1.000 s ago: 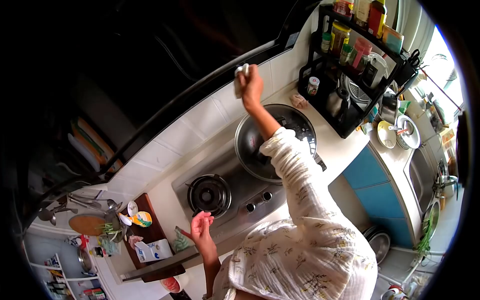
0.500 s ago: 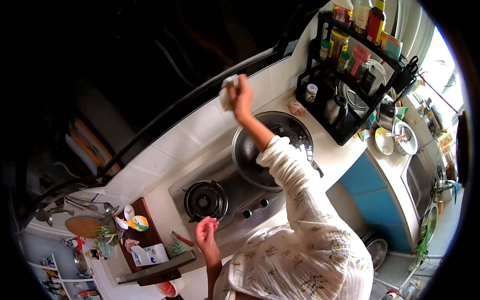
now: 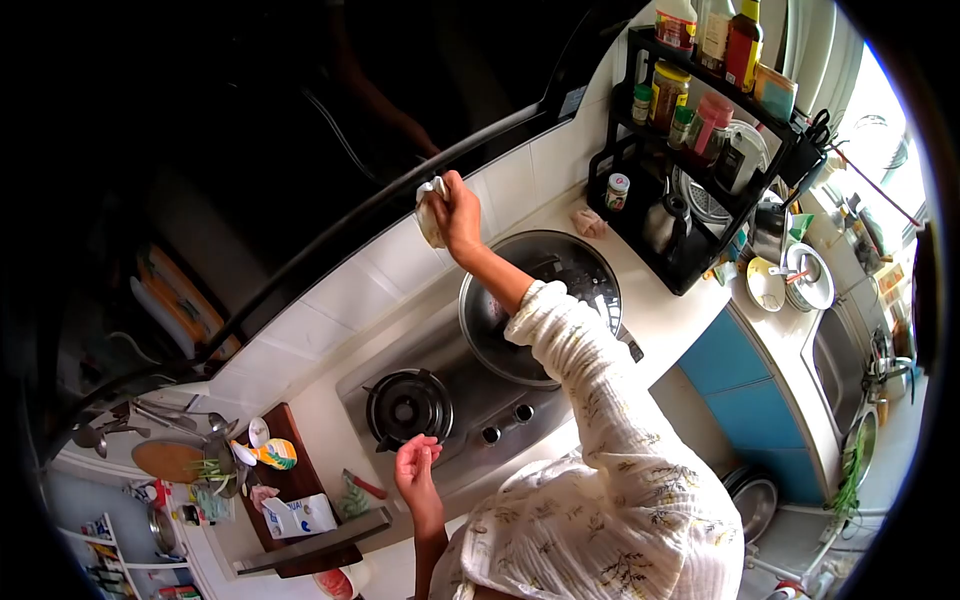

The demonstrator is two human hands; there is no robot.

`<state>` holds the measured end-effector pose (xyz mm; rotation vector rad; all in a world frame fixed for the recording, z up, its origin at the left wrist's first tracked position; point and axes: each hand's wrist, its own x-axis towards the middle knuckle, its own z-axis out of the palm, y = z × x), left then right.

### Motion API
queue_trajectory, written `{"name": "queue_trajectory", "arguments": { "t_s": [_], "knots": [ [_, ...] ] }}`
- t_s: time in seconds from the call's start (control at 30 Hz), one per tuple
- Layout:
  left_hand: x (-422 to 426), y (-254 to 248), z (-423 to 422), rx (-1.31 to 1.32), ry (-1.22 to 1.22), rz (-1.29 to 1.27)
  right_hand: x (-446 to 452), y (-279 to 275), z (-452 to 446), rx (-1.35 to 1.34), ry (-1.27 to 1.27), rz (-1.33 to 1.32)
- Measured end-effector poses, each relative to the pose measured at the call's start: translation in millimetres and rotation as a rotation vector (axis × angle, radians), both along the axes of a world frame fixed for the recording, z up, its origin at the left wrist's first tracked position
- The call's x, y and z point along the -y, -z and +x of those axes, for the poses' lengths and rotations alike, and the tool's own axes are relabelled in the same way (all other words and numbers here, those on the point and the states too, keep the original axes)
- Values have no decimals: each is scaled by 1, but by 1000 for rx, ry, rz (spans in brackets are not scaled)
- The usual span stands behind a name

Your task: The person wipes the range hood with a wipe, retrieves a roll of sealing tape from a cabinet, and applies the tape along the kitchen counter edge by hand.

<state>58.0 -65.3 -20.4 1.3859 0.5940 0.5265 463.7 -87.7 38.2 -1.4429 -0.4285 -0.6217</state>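
My right hand is raised over the back of the stove, closed on a crumpled white wipe; whether it is cloth or paper I cannot tell. The wipe is at the lower edge of the dark range hood, in front of the wall tiles. Below that arm sits a large lidded pan on the right burner, partly hidden by the sleeve. My left hand hovers at the front of the steel stove, near the bare left burner, with fingers loosely curled and nothing visible in them.
A black rack with jars and bottles stands at the back right. On the left are a dark board, a yellow-and-white spray bottle, a white packet and a red-handled knife. Bowls stand beside the sink.
My right hand has moved left and slightly down along the hood's edge with the wipe. My left hand has barely moved.
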Motion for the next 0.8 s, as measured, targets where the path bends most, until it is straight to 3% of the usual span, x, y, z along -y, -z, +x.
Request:
{"name": "queue_trajectory", "arguments": {
  "t_s": [0.13,0.23,0.33,0.37,0.4,0.43,0.5,0.57,0.7,0.77,0.8],
  "knots": [
    [-4,0,-5,13,-50,18,46,5,59,-311,-64,291],
    [-6,9,-25,16,-110,-33,107,-2,119,-46,178,368],
    [-6,13,-30,14,-139,-61,97,-15,114,5,491,305],
    [-8,14,-27,8,-135,-62,80,-20,90,-71,363,384],
    [-9,15,-23,3,-128,-60,59,6,85,-183,282,302],
    [-9,14,-15,9,-98,-59,46,14,64,-485,-248,744],
    [-6,8,3,13,-42,-56,14,10,26,-6,211,78],
    [-4,3,11,20,3,-23,23,10,24,-30,132,68],
    [-7,15,15,46,39,-18,77,24,113,-98,243,285],
    [-8,19,4,37,16,-15,115,18,153,-6,359,363],
    [-7,18,0,40,-15,-14,123,-4,140,-112,353,356]
  ]
}}
